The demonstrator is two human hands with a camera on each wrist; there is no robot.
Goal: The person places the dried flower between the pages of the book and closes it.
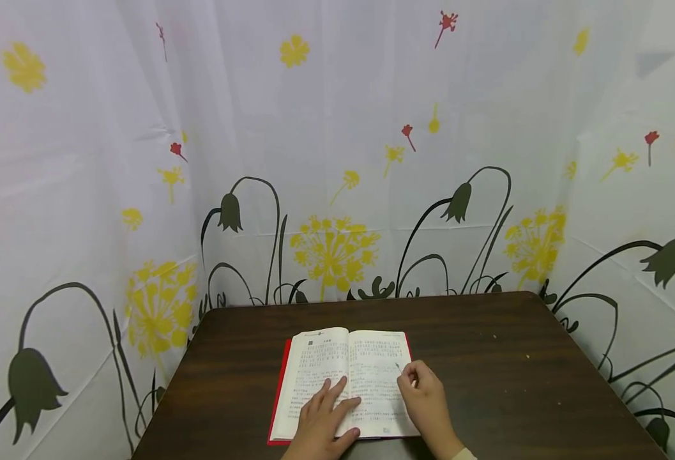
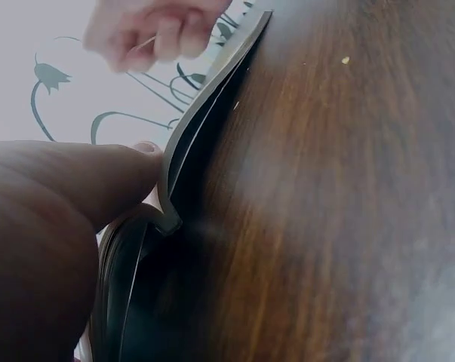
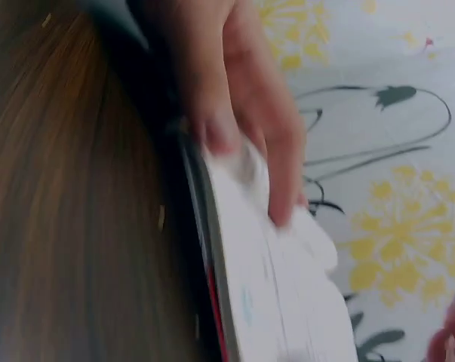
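Note:
An open book [image 1: 377, 409] with printed pages and a red cover lies on the table. My left hand [image 1: 327, 415] rests on it with fingers spread across the lower pages and the centre fold. In the left wrist view, the thumb [image 2: 129, 170] presses on the page near the bottom edge. Above the right page my right hand [image 1: 423, 396] is curled, pinching a thin pen-like stick [image 1: 398, 367] that juts out toward the upper left. Most of this stick is hidden by the fingers, and I cannot tell its exact kind.
The dark wooden table [image 1: 486, 358] extends to both sides of the book, with a few small light specks on its right part. Behind and beside it hangs a white curtain [image 1: 337, 128] printed with yellow and red flowers and dark green bell-shaped blooms.

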